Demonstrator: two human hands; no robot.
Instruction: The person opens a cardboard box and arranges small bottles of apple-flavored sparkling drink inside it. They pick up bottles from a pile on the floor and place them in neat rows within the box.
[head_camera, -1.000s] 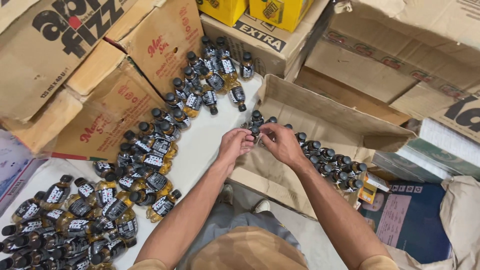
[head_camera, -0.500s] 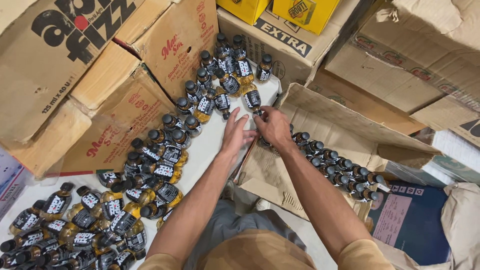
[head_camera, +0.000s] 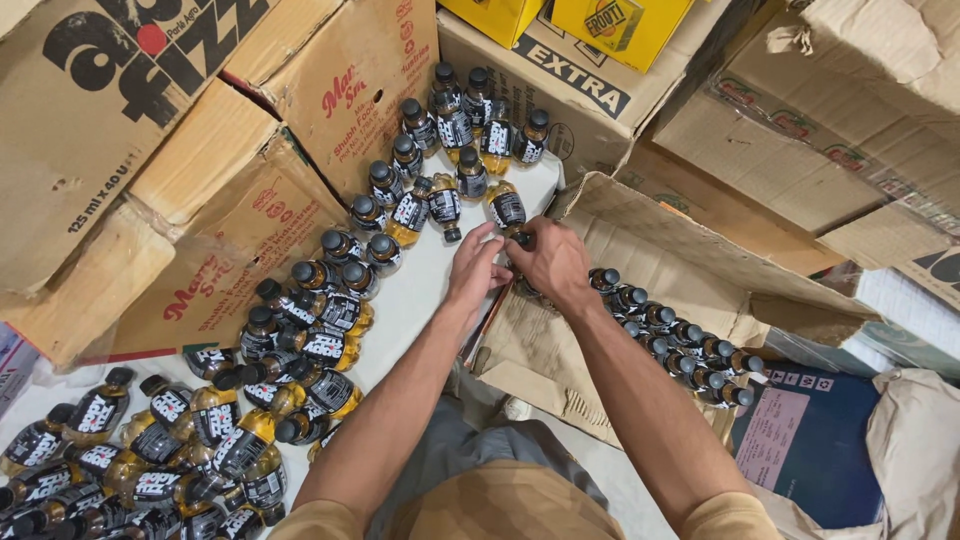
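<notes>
Nearest the camera, the person's tan shirt and grey trousers fill the bottom edge, both bare forearms running up toward twelve o'clock. At eight o'clock lies the heap of small amber drink bottles (head_camera: 200, 430) with black caps and black-and-white labels, spread over the white surface (head_camera: 415, 290). Up at the centre the hands meet at the near rim of the open cardboard box (head_camera: 560, 350). The left hand (head_camera: 473, 268) lies flat with fingers spread, closed on nothing, fingertips just beside the right hand. The right hand (head_camera: 550, 262) is curled over a lying bottle (head_camera: 508, 210), fingers at its capped end by the box corner; whether it truly grips cannot be told, since the knuckles hide the cap. Compared with half a second ago, both hands sit a touch lower and nearer each other, and the bottle at the fingertips has hardly shifted; a second ago the hands were pinching at caps inside the box. At three o'clock a row of capped bottles (head_camera: 670, 335) lines the box interior. Farther off, at eleven o'clock, a standing cluster of bottles (head_camera: 455, 120) sits against stacked brown cartons (head_camera: 200, 160), with yellow cartons (head_camera: 620, 20) at twelve o'clock.
</notes>
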